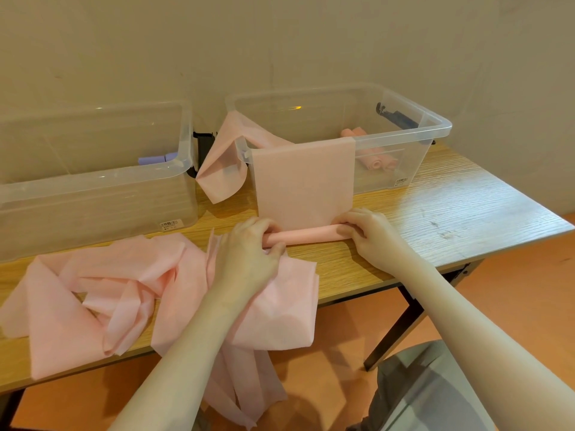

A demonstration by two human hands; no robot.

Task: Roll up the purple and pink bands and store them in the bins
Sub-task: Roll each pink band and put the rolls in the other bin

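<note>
Mid-frame, the left hand (249,244) and right hand (364,231) pinch the ends of the pink roll (308,237); I'd keep both ends level and tight.

Warm, soft indoor light, evenly bright.
A small glare spot sits on the right bin (404,132); shadows fall under the worktop (435,213); straight edges bow near the frame borders; focus is mildly soft.

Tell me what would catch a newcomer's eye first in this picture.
Both hands, the left hand and right hand, grip the ends of a half-rolled pink fabric band at the wooden table's centre, its flat tail draped over the right clear plastic bin. A crumpled heap of loose pink bands spreads left, spilling off the front edge.
</note>
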